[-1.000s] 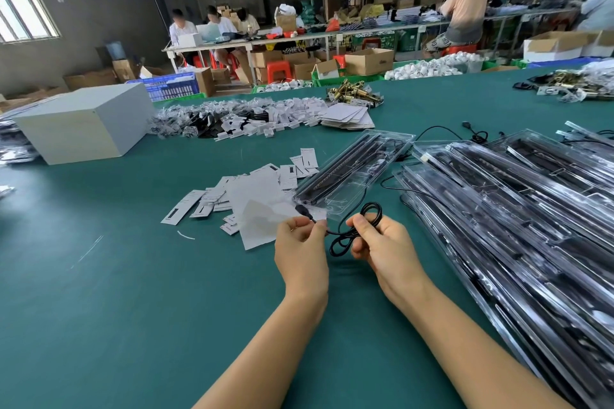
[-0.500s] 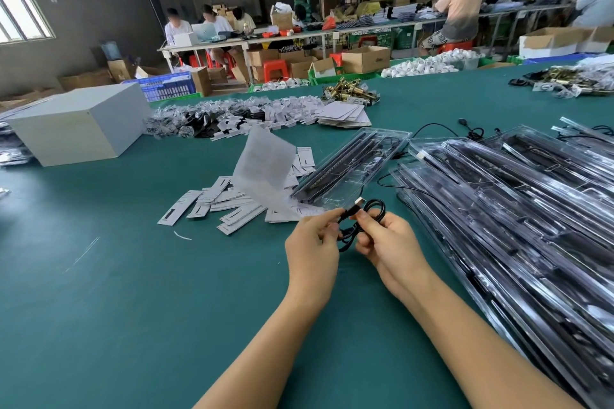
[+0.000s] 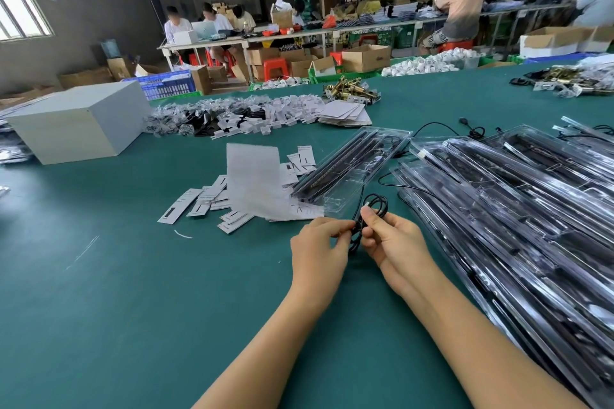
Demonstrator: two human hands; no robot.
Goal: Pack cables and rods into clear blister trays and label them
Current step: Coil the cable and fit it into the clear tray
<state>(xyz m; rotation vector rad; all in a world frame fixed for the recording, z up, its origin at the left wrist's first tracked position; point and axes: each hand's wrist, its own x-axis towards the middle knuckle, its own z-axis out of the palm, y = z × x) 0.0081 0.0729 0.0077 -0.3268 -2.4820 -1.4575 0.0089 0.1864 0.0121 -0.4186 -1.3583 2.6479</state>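
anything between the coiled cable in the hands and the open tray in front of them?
Nothing visible. Both hands, left hand and right hand, pinch the coiled black cable just short of the open blister tray. Only bare green table lies between; the paper labels sit off to the left.

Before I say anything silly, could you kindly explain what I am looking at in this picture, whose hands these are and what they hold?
There is no machine: the picture comes from a camera worn on a person's head, looking down at their own bare hands. The left hand and right hand both pinch a coiled thin black cable above a green table. Just beyond lies an open clear plastic blister tray with black rods in it. Left of it are scattered white paper labels; on the right is a pile of clear trays. Other workers sit at benches behind.
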